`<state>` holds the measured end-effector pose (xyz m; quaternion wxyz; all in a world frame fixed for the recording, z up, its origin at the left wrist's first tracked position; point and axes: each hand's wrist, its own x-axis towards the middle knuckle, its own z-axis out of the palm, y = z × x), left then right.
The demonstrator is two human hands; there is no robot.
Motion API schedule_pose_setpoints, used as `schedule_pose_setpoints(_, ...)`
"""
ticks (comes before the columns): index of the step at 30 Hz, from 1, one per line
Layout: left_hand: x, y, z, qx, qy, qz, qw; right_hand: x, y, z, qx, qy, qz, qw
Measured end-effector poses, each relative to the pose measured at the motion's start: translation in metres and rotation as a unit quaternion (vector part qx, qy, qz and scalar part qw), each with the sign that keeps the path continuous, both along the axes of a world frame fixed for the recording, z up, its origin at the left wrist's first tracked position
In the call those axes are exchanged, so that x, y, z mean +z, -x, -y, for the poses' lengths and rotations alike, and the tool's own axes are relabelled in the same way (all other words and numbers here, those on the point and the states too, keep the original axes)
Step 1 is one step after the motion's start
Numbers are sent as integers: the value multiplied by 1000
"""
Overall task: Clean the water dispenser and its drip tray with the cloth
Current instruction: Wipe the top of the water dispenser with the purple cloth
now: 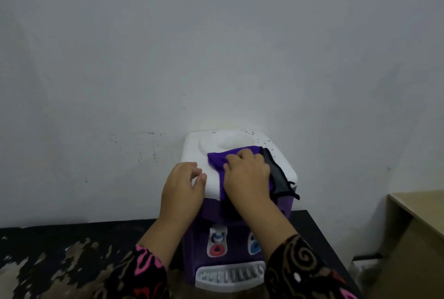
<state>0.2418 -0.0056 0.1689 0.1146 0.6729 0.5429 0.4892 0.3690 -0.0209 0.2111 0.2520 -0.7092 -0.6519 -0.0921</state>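
Note:
A small water dispenser with a white top and purple body stands on a dark table against the wall. A purple and grey cloth lies across the right part of its top. My right hand lies flat on the cloth, pressing it down. My left hand grips the top's front left edge, fingers curled. Below, a red tap and a blue tap show on the front. The white slotted drip tray sits at the base.
The dark table has worn, peeling patches on its left side. A beige wooden piece of furniture stands to the right, lower and apart from the table. Dark specks mark the dispenser's back right corner. The grey wall is close behind.

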Motion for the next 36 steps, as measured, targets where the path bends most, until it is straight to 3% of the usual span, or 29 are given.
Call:
schedule_pose_setpoints(3,-1,-1,0,-5,-7,-5,1000,5,18,-17,24,-5,5,1000)
schedule_pose_setpoints(8,-1,1,-1,-14,-21,-12,1000,18,29,-33,78,38,116,989)
schedule_pose_setpoints(12,-1,4,-1,-17,-22,-19,999,12,10,-23,104,56,89,989)
schedule_pose_setpoints(17,-1,5,-2,-16,-23,-30,999,9,5,-12,36,24,-4,999)
schedule_pose_setpoints(23,5,6,-1,-20,-4,-25,999,18,36,-34,83,49,105,990)
schedule_pose_setpoints(27,1,5,0,-14,-16,-29,999,14,10,-20,113,67,49,990)
schedule_pose_setpoints(31,0,6,-2,-7,-14,-30,999,7,2,-9,46,32,-7,998)
schedule_pose_setpoints(36,4,7,-1,-19,-21,-41,999,16,31,-30,64,8,44,997)
